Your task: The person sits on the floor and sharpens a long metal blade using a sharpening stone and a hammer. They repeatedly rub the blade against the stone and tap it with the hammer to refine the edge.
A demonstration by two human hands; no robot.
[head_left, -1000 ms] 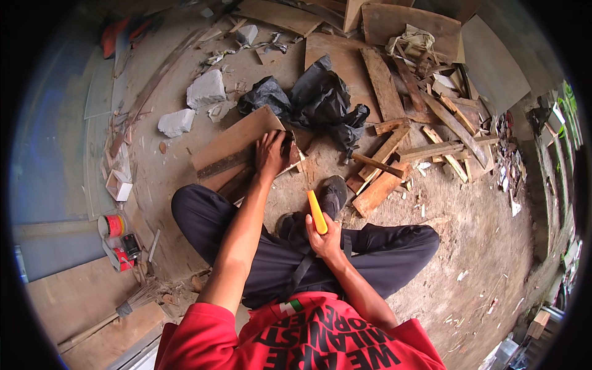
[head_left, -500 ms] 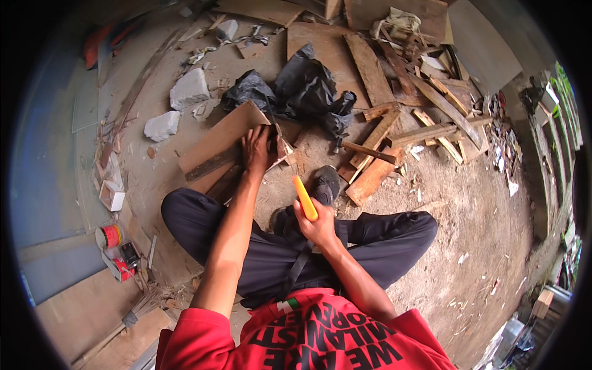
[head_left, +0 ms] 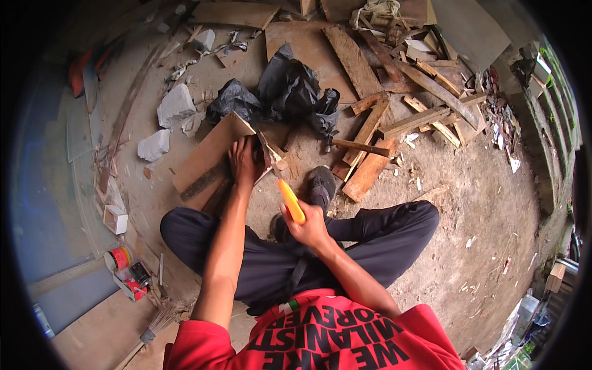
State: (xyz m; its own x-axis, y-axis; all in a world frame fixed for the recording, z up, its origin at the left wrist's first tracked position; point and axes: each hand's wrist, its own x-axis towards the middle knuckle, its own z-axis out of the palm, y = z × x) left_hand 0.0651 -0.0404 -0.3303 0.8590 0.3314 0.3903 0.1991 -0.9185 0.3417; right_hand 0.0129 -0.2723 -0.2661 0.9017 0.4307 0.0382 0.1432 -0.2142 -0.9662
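Observation:
In my right hand [head_left: 306, 227] is a handsaw [head_left: 291, 201], its fingers wrapped round the yellow handle. The saw's thin blade slants away from me along the right edge of a wooden board [head_left: 213, 151]. My left hand [head_left: 246, 163] presses down on that board near this edge, fingers bent over it; its thumb is hard to make out. The board lies tilted in front of my left knee, with a dark strip across its near part and other wood beneath. Where the blade meets the wood is partly hidden by my left hand.
Black plastic sheeting [head_left: 287, 86] lies crumpled beyond the board. A hammer [head_left: 361, 147] rests on scrap planks [head_left: 370, 176] to the right. White rubble blocks [head_left: 176, 106] sit at the left, and cans [head_left: 117, 258] stand by my left knee. My shoe [head_left: 322, 186] is close to the saw.
My right hand has moved slightly left and nearer to me with the saw, and the blade now shows along the board's edge. My left hand stays on the board. The view has shifted a little.

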